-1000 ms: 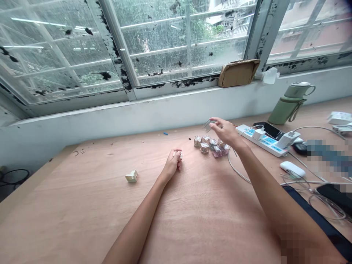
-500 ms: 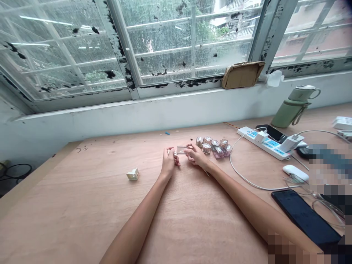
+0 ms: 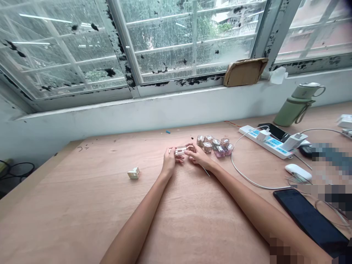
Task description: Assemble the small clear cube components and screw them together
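Now the right hand (image 3: 198, 155), back from the far side of the cluster of clear cubes (image 3: 215, 145), meets the left hand (image 3: 169, 162), both pinching one small clear block (image 3: 180, 150) just above the wooden table (image 3: 82, 205), pieces apparently mating.

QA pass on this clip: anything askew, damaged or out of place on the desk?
One small cream piece lies alone, well left of the cluster of clear cubes. The window frame has peeling black patches. Otherwise, the left hand and right hand hold a small clear piece between them.
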Motion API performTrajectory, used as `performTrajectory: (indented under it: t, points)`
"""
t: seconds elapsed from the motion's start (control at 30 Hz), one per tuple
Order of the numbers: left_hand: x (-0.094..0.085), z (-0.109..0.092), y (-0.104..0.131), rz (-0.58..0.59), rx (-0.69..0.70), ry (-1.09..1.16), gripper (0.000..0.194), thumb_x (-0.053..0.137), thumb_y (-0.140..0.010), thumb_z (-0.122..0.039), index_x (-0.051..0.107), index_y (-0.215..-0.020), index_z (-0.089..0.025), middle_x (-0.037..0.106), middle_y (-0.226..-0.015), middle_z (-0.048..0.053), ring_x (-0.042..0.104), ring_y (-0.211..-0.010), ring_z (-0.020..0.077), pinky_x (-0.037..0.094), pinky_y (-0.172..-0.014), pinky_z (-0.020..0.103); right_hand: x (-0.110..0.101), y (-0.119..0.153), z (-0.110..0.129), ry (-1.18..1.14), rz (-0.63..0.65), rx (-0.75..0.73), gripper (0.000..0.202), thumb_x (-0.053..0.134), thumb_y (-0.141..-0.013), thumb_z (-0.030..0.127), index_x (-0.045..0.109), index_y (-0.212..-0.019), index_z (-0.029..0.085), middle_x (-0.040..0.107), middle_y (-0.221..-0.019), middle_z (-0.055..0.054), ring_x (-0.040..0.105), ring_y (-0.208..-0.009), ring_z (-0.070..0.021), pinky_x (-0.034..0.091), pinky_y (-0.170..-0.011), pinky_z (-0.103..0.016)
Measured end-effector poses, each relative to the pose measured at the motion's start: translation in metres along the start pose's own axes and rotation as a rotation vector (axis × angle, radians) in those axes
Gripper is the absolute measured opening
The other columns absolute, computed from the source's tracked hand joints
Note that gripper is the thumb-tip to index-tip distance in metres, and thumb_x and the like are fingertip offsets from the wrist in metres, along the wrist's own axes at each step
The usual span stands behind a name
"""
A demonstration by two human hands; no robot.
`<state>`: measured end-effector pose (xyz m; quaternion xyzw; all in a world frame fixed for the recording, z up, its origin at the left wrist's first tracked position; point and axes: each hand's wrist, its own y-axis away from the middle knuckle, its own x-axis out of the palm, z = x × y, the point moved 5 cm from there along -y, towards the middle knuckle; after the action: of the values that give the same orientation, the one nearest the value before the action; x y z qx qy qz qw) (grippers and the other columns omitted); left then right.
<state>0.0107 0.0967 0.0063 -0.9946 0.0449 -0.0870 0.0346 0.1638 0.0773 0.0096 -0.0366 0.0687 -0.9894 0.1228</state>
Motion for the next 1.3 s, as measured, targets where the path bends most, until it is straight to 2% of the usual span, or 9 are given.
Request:
performTrajectory:
  t: [0.2,0.43,0.63,0.8,1.1,1.3]
  points:
    - [0.001,-0.001,0.0,0.02,0.012,0.008,0.035,0.06,-0.089,-0.049,0.05,-0.098,-0.017,0.069,-0.08,0.004,0.064,-0.053,0.0142,0.051,-0.046,0.025,-0.001,-0.006,-0.006,0.137,0.022,-0.073,0.041,0.069,-0.085,0.048,0.061,-0.117,0.024,0.051,-0.077,0.003,0.04,-0.054,-0.0099,0.03,-0.045,-0.023]
    - [0.001,-0.001,-0.001,0.03,0.014,-0.002,0.035,0.058,-0.09,-0.05,0.049,-0.099,-0.018,0.067,-0.075,0.002,0.061,-0.051,0.0135,0.049,-0.045,0.025,0.004,-0.007,0.0,0.229,0.056,-0.137,0.044,0.065,-0.09,0.055,0.067,-0.118,0.021,0.06,-0.081,-0.001,0.046,-0.061,-0.0123,0.035,-0.051,-0.025]
    - [0.001,0.001,-0.003,0.05,0.009,0.006,0.045,0.058,-0.087,-0.061,0.048,-0.096,-0.018,0.068,-0.072,0.002,0.062,-0.051,0.0149,0.047,-0.043,0.024,0.007,-0.006,0.005,0.218,0.064,-0.141,0.045,0.063,-0.089,0.061,0.064,-0.104,0.019,0.064,-0.084,-0.002,0.052,-0.065,-0.0136,0.037,-0.055,-0.025]
    - [0.006,-0.003,0.001,0.098,0.0,-0.012,0.056,0.051,-0.089,-0.071,0.051,-0.1,-0.016,0.067,-0.066,0.004,0.062,-0.051,0.0161,0.048,-0.046,0.025,0.007,-0.008,0.002,0.21,0.074,-0.14,0.047,0.062,-0.088,0.067,0.059,-0.089,0.019,0.063,-0.077,-0.001,0.053,-0.065,-0.0143,0.036,-0.056,-0.026]
    - [0.006,-0.002,0.0,0.098,0.007,-0.083,0.056,0.047,-0.091,-0.072,0.054,-0.098,-0.016,0.064,-0.061,0.002,0.059,-0.05,0.016,0.047,-0.046,0.026,0.009,-0.008,0.001,0.18,0.07,-0.152,0.051,0.064,-0.084,0.071,0.058,-0.084,0.02,0.065,-0.073,-0.002,0.054,-0.064,-0.0152,0.036,-0.056,-0.027]
    - [0.01,-0.005,0.002,0.144,0.014,-0.1,0.056,0.047,-0.092,-0.071,0.057,-0.091,-0.016,0.062,-0.062,0.002,0.057,-0.05,0.0142,0.044,-0.044,0.024,0.007,-0.008,0.002,0.148,0.056,-0.124,0.052,0.065,-0.084,0.071,0.06,-0.081,0.019,0.064,-0.073,-0.002,0.052,-0.061,-0.0135,0.035,-0.053,-0.026]
